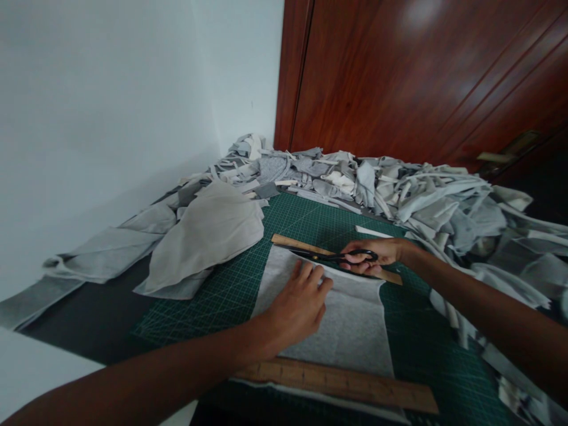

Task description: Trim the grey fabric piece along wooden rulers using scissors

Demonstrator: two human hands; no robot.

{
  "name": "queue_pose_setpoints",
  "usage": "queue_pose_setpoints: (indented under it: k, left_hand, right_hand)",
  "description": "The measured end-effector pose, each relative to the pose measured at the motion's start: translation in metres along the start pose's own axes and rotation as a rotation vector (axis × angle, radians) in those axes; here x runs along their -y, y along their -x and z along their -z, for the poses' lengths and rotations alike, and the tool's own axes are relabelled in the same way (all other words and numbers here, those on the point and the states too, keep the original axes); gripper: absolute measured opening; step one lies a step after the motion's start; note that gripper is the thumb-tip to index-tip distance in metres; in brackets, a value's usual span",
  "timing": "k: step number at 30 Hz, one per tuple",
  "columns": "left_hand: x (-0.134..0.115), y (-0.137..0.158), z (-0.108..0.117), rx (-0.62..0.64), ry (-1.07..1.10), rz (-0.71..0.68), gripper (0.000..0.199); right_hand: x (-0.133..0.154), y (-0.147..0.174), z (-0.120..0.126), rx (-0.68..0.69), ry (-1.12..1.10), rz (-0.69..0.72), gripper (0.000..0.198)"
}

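Observation:
A light grey piece of fabric [350, 319] lies flat on the green cutting mat [302, 219]. My left hand [297, 302] rests on it, fingers spread near its far edge. My right hand [373, 254] grips the black handles of a pair of scissors [317, 257], whose blades point left along that far edge. Just beyond the scissors, a narrow wooden ruler [293, 241] lies on the mat, partly hidden by my right hand. A wider wooden ruler [346, 380] crosses the near part of the fabric, below my left hand.
Heaped fabric scraps [328, 171] line the back of the mat, and more scraps [470, 207] pile up on the right. Larger grey fabric pieces [208, 231] lie at the left. Behind stand a white wall [133, 89] and a reddish wooden door [390, 77].

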State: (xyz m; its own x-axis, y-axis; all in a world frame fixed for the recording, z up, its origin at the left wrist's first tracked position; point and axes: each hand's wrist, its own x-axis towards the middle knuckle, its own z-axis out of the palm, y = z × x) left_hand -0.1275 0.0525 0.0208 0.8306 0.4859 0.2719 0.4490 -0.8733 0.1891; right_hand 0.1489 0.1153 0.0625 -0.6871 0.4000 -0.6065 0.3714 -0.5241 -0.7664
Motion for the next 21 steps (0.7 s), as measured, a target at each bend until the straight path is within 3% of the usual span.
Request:
queue_pose_setpoints:
  k: [14, 21]
  left_hand:
    - [-0.001, 0.000, 0.001, -0.022, -0.008, 0.000, 0.024]
    - [-0.001, 0.000, 0.001, -0.010, 0.015, 0.010, 0.025]
  right_hand:
    - [-0.004, -0.007, 0.004, 0.035, 0.007, -0.022, 0.044]
    - [0.004, -0.013, -0.005, -0.021, 0.038, -0.009, 0.043]
